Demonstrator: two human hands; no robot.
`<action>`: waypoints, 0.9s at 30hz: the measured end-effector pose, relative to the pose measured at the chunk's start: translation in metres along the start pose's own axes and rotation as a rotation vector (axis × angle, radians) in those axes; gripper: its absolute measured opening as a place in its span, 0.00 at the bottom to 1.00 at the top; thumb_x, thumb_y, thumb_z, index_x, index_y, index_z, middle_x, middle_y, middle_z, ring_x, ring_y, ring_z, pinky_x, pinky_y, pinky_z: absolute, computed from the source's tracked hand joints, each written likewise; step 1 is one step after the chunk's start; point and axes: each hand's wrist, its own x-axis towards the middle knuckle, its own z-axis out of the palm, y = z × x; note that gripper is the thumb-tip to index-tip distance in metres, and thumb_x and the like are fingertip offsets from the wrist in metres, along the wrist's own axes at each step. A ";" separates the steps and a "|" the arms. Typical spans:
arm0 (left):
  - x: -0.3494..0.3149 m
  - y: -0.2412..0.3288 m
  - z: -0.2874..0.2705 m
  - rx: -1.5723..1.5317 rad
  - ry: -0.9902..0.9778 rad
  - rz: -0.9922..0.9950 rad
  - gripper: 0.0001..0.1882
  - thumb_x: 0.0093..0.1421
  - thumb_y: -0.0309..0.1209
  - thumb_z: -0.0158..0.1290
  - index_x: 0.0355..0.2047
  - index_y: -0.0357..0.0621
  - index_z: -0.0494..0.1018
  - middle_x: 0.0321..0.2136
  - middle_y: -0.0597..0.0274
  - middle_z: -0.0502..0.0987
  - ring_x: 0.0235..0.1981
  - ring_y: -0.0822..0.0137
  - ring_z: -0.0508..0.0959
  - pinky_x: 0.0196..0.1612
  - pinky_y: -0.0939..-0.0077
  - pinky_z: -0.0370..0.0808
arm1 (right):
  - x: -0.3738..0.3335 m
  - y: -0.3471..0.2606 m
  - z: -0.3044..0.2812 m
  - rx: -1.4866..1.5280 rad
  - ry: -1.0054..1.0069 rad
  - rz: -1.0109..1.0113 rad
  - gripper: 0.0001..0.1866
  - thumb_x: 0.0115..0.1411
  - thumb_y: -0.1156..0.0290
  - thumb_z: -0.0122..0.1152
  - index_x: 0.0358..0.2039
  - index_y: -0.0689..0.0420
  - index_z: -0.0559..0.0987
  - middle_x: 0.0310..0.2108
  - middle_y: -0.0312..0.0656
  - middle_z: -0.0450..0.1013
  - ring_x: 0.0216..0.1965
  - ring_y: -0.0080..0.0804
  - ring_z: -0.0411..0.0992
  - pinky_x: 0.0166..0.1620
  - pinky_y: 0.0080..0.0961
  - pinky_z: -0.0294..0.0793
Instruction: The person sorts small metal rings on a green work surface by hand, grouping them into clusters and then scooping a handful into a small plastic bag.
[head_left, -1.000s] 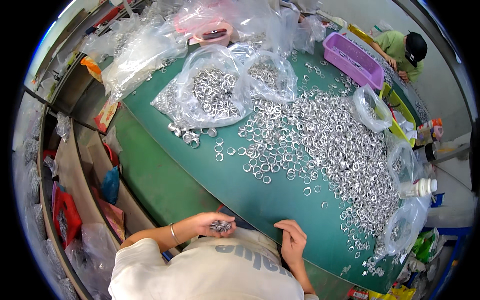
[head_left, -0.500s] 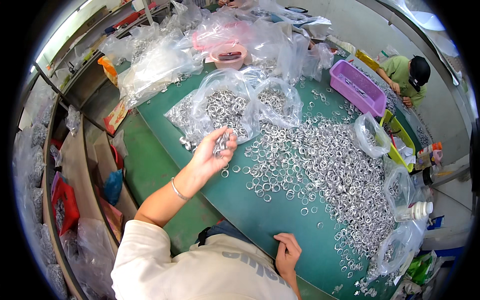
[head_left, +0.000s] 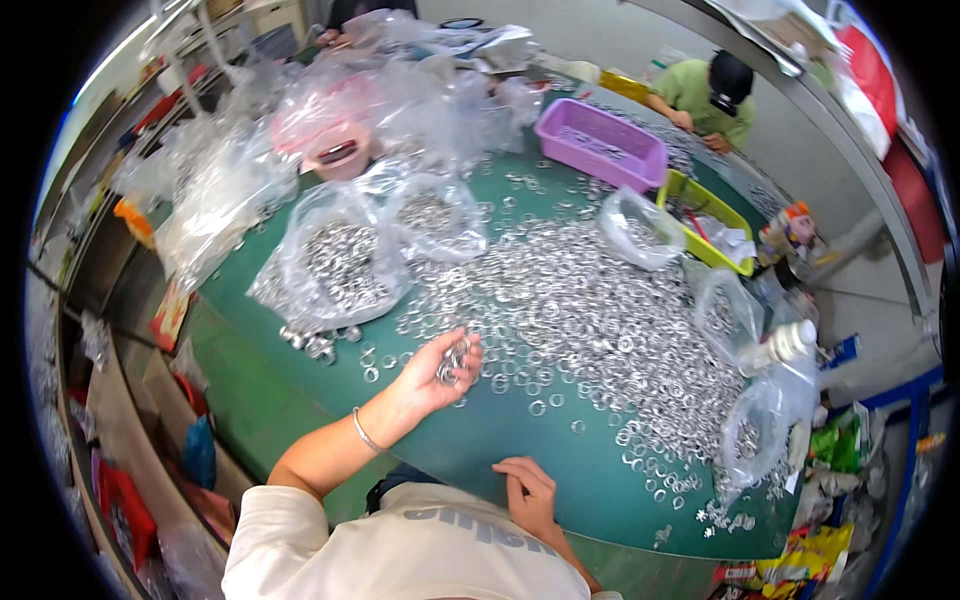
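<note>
My left hand (head_left: 424, 378) is cupped, palm up, around several small silvery metal rings (head_left: 452, 362) above the near side of the green table (head_left: 455, 435). Just beyond it spreads a wide heap of similar rings (head_left: 600, 305). To its left, an open clear plastic bag (head_left: 300, 235) full of rings stands beside a second such bag (head_left: 432, 186). My right hand (head_left: 530, 492) rests at the table's near edge with its fingers curled in, and nothing shows in it.
A purple basket (head_left: 600, 150) and a yellow-green basket (head_left: 708, 215) stand at the far right, near a person (head_left: 705, 100) in green. Along the right edge are a white bottle (head_left: 785, 343) and open plastic bags (head_left: 755, 430). Crumpled plastic (head_left: 225, 190) covers the far left.
The view has swung to the right, so the table sits further left. My left hand has drawn away from the large bag toward the heap, still holding rings. My right hand stays at the edge.
</note>
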 end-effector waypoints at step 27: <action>0.241 -0.034 0.149 1.026 0.269 0.457 0.20 0.66 0.28 0.43 0.57 0.32 0.64 0.54 0.46 0.68 0.57 0.50 0.68 0.60 0.61 0.67 | 0.033 0.002 -0.071 -0.160 0.176 0.168 0.10 0.56 0.87 0.51 0.33 0.64 0.81 0.32 0.48 0.77 0.35 0.40 0.76 0.39 0.29 0.74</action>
